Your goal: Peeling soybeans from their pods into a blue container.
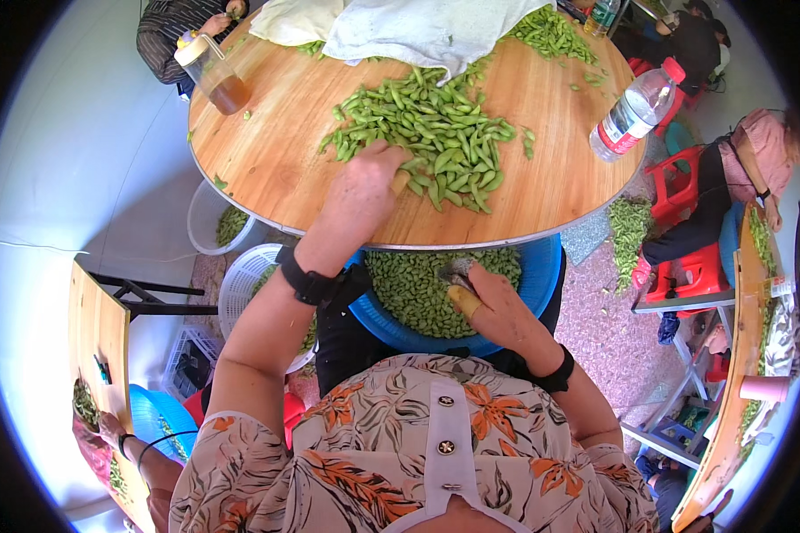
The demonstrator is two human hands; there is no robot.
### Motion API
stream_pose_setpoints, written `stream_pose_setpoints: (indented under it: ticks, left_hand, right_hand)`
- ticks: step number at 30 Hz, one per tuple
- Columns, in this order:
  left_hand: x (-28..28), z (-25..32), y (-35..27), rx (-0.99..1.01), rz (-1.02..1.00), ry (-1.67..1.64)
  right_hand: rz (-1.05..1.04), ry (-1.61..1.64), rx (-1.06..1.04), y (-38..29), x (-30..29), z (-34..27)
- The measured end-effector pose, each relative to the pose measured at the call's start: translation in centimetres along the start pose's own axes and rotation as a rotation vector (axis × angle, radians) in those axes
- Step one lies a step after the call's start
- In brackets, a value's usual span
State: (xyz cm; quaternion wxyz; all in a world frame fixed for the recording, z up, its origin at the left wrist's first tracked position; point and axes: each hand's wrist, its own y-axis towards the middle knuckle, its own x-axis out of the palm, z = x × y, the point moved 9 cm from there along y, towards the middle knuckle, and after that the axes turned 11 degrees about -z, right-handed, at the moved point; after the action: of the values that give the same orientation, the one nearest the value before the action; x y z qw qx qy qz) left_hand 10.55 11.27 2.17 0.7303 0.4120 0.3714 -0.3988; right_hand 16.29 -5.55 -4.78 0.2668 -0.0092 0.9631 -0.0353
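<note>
A heap of green soybean pods lies on the round wooden table before me. My left hand touches the heap's near left edge, with a yellowish covering on its thumb; whether it grips a pod is hidden. Below the table edge stands a blue plastic basket, which holds many shelled green beans. Above those beans is my right hand, its fingers curled inward. It has a yellowish thumb covering and something grey at the fingertips; I cannot tell if it holds a bean.
White cloths cover the far side of the heap. A bottle of brown liquid and a red-capped plastic bottle stand on the table. White baskets sit at lower left. More pods lie on the floor by a seated person.
</note>
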Motion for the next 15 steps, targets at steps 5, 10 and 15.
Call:
stream_pose_setpoints:
  ticks: [5, 10, 15]
  left_hand:
    - [-1.1, 2.3, -2.6, -0.149, -0.001, -0.482]
    - [0.6, 6.1, -4.8, -0.020, 0.015, -0.535]
    - [0.7, 8.1, -5.3, 0.120, 0.048, -0.116]
  right_hand:
    - [-0.020, 0.476, 0.076, 0.4, -0.9, -0.9]
    - [0.075, 0.725, 0.015, 1.9, -1.3, -2.1]
    - [0.072, 0.817, 0.024, 1.5, -1.1, -1.8]
